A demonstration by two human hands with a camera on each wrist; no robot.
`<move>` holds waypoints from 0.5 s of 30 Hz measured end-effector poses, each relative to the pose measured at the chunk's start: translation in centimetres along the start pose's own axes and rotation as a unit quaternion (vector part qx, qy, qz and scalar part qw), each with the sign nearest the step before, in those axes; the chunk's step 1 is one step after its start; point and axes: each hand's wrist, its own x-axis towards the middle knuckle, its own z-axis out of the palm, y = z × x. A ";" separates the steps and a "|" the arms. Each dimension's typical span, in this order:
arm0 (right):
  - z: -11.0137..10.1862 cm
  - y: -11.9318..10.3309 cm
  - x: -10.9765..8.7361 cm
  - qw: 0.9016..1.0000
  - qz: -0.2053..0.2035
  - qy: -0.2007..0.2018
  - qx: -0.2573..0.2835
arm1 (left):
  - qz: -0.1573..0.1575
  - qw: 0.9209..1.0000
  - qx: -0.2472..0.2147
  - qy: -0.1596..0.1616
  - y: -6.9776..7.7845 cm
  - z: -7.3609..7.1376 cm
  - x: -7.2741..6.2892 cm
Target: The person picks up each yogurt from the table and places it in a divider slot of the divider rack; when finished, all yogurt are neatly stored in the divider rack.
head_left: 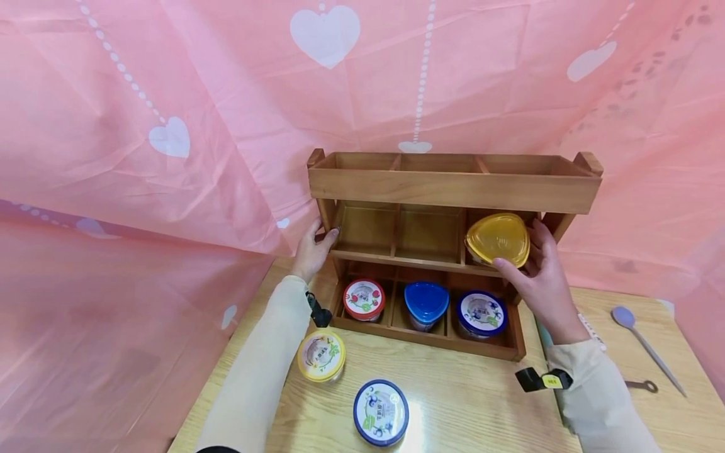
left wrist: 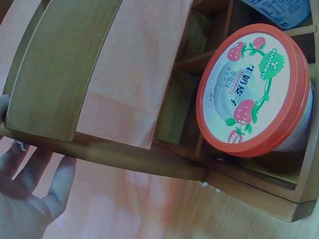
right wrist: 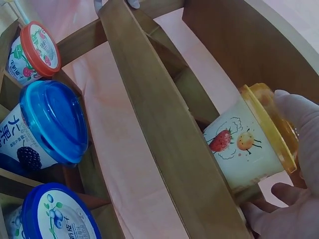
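A three-tier wooden shelf stands against the pink cloth. My left hand grips its left side at the middle tier, thumb in front. In the left wrist view, the fingers bend at the side panel's edge. My right hand holds a yogurt cup with a yellow triangular lid in the middle tier's right compartment, tilted forward. The right wrist view shows the thumb at its lid and strawberry art on its white wall. A red-lidded cup, a blue triangular-lidded cup and a dark-blue-lidded cup fill the bottom tier.
On the table before the shelf stand a round yellow-lidded cup and another blue-lidded cup. Right of the right forearm lie a purple-headed spoon and a dark ring-ended handle. Pink cloth hangs behind and left.
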 end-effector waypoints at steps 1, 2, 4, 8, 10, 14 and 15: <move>0.0 -0.1 -0.1 1.000 -0.002 0.001 0.006 | 0.000 1.000 0.000 -0.001 0.0 0.0 0.0; -0.1 -0.2 -0.2 1.000 -0.004 0.002 0.008 | 0.000 1.000 0.001 0.000 0.0 0.0 0.0; -0.4 -0.4 -0.6 1.000 -0.007 0.006 0.012 | -0.001 1.000 0.003 -0.001 -0.1 0.0 0.0; -0.9 -1.2 -1.7 1.000 -0.016 0.021 0.012 | -0.003 1.000 0.005 -0.002 -0.1 0.0 0.1; -1.2 -1.6 -2.4 0.999 -0.022 0.030 0.011 | -0.004 1.000 0.005 0.000 -0.1 -0.1 0.0; -1.4 -2.5 -3.8 0.998 -0.047 0.041 0.002 | -0.001 1.000 0.004 0.001 0.0 -0.1 0.0; -1.4 -2.7 -4.2 0.998 -0.057 0.041 0.003 | 0.002 1.000 0.002 0.002 0.0 -0.1 0.0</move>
